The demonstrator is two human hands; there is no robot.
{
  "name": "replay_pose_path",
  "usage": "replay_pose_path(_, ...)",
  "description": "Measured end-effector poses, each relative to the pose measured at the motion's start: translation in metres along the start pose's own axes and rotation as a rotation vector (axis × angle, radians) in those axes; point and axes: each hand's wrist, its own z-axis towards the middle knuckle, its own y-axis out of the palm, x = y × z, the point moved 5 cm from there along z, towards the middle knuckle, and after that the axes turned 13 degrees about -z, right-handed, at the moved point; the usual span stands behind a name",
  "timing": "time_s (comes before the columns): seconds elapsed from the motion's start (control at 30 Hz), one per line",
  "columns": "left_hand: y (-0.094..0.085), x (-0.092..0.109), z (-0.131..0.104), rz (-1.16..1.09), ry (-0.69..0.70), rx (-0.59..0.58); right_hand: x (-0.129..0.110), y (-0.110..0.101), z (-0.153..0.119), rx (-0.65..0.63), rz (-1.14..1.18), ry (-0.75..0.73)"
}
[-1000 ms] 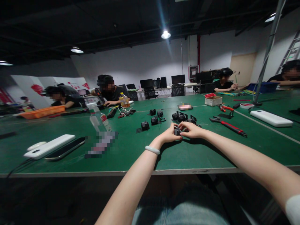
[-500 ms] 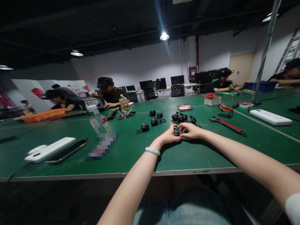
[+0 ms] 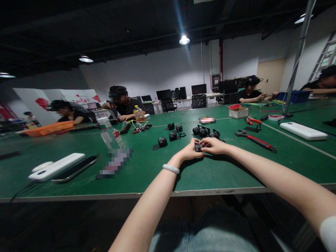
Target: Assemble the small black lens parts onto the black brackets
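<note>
Both of my hands meet over the green table (image 3: 157,171), around a small black part (image 3: 198,147) whose exact kind I cannot make out. My left hand (image 3: 189,149) is closed on its left side, with a pale bangle (image 3: 170,169) on the wrist. From the right, the fingers of my right hand (image 3: 215,145) pinch the same part. Just beyond the hands is a cluster of similar black parts (image 3: 202,131). More of them, such as a black part with a flat slotted base (image 3: 162,141), lie to the left.
Adjustable pliers with red-black handles (image 3: 258,141) and a white power bank (image 3: 301,131) lie at right. A small box (image 3: 238,112) stands behind. At left are a clear bottle (image 3: 107,134), a phone (image 3: 76,169) and another white power bank (image 3: 57,167). Several people sit across the table.
My fingers have shifted very slightly around the black part, which stays in the same place. A person at the far left has leaned out of sight behind another.
</note>
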Motion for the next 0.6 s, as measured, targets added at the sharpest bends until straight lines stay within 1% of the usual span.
replay_pose_path(0.33,0.0001,-0.0015,0.0004,0.028,0.01,-0.004,0.0009,0.0022,0.0008,-0.022,0.003,-0.005)
replay_pose_path(0.6,0.0002,0.0014,-0.0003,-0.009,0.014,-0.023,-0.0014,0.0005,0.0008,-0.034,0.009,0.01)
